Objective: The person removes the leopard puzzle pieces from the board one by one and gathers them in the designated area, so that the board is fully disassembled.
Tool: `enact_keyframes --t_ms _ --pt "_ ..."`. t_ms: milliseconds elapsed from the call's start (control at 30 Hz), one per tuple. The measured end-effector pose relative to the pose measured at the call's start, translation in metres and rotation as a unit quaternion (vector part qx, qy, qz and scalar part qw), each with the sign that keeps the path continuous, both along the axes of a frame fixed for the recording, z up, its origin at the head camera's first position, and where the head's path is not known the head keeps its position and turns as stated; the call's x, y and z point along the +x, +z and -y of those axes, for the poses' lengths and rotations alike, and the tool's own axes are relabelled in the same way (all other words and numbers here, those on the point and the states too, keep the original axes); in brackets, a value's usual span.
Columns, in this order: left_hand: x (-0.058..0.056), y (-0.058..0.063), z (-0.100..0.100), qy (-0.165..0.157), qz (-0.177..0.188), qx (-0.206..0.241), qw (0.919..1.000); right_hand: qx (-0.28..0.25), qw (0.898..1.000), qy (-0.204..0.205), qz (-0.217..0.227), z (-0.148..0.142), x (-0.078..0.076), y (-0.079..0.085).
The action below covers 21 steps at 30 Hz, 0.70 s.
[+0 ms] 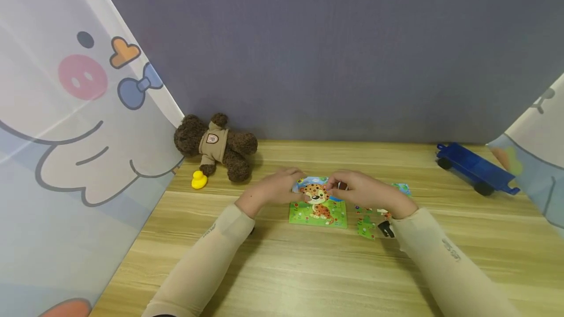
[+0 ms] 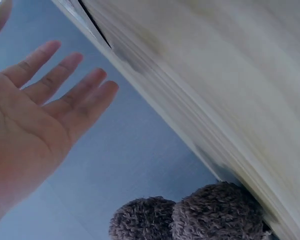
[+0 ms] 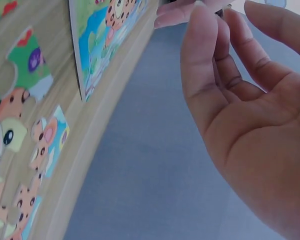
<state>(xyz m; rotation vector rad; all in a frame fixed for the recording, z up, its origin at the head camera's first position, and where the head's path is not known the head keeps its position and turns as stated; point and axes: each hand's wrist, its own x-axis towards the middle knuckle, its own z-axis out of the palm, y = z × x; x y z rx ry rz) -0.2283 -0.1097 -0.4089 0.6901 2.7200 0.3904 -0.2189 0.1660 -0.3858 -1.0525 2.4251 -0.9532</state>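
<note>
A picture board (image 1: 318,214) with a spotted leopard cub on green grass lies on the wooden table, between and below my hands. At its upper left is my left hand (image 1: 278,187); the left wrist view shows that hand (image 2: 30,125) with fingers spread and nothing in the palm. My right hand (image 1: 359,191) hovers over the board's upper right edge, thumb and fingers bent toward each other. In the right wrist view, a tiny dark spot shows between its fingertips; whether it holds something is unclear. Loose jigsaw pieces (image 1: 365,227) lie right of the board, partly hidden by the right forearm.
A brown teddy bear (image 1: 214,145) in a tan shirt lies at the back left, with a yellow rubber duck (image 1: 199,180) beside it. At the back right stands a blue toy wagon (image 1: 476,166). A small black object (image 1: 386,229) is near the pieces. A grey panel (image 1: 330,62) rises behind the table.
</note>
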Motion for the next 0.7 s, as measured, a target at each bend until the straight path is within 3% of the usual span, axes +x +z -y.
enact_keyframes --t_ms 133,300,533,700 --pt "0.006 -0.003 -0.003 -0.017 0.016 -0.007 0.9997 -0.002 1.000 0.004 -0.014 0.008 -0.001 -0.007" --pt "0.013 -0.005 -0.004 -0.041 0.032 -0.016 0.9985 0.003 1.000 0.011 0.002 0.018 -0.003 -0.021" --pt "0.018 -0.004 -0.008 -0.039 0.056 -0.028 0.9972 0.032 0.998 0.004 0.051 0.028 -0.002 -0.030" --pt "0.018 -0.006 -0.010 -0.037 0.051 -0.044 0.9970 0.051 0.996 -0.006 0.069 0.035 -0.001 -0.033"
